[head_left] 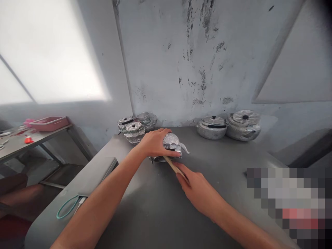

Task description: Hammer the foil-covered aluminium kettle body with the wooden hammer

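A small silver metal kettle (pixel 171 139) is tipped over in the middle of the table, its curved spout pointing right. My left hand (pixel 155 142) grips it from the left and above, fingers over its body and thumb stretched across the near side. My right hand (pixel 193 183) is closed around a light wooden stick (pixel 172 166). The far end of the stick meets the near underside of the kettle, by a dark opening below my left hand. Whether the stick goes inside or only touches the rim, I cannot tell; its tip is hidden.
Several silver lidded pots (pixel 134 133) cluster at the back left of the grey table (pixel 160 214). A lidded pot (pixel 212 128) and a larger kettle (pixel 243 125) stand back right. A laptop-like slab (pixel 95 174) and a teal cord (pixel 61 215) lie left. A pink basket (pixel 50 123) sits on another table.
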### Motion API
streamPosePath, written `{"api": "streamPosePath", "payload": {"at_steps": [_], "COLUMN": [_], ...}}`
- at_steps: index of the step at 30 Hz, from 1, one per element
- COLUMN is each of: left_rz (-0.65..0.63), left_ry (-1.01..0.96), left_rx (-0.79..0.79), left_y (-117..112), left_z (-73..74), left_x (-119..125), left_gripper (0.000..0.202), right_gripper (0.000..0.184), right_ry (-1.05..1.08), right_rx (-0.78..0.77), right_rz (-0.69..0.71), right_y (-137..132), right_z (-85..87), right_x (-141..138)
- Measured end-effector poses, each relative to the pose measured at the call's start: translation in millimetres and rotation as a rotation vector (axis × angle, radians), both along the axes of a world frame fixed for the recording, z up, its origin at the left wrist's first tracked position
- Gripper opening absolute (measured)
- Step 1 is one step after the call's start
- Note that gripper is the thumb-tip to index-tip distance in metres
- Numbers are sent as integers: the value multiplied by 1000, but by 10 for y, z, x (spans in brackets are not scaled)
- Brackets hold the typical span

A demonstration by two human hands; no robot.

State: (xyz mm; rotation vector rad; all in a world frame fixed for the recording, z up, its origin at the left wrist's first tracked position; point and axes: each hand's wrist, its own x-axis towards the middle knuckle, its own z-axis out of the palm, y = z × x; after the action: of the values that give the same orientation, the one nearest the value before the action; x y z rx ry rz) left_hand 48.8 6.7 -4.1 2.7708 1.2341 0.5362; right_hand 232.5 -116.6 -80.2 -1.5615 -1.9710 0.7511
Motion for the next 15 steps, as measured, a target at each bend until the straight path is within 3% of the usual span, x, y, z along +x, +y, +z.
{"api": "streamPosePath", "payload": {"at_steps": [10,15], "left_rz": [-60,-43], "left_ry": [-95,-94], "left_rx": [23,-1], "left_y": [107,136], "left_z": [-67,-80], "left_x": [-92,-117], "left_gripper": [90,92], "right_gripper": [45,50], "right_ry": [-26,-53], "right_rx": [-42,-16], "right_rz": [-19,-94], "right_y": [24,50], "right_z": [-29,-73], "right_x": [-28,-47]}}
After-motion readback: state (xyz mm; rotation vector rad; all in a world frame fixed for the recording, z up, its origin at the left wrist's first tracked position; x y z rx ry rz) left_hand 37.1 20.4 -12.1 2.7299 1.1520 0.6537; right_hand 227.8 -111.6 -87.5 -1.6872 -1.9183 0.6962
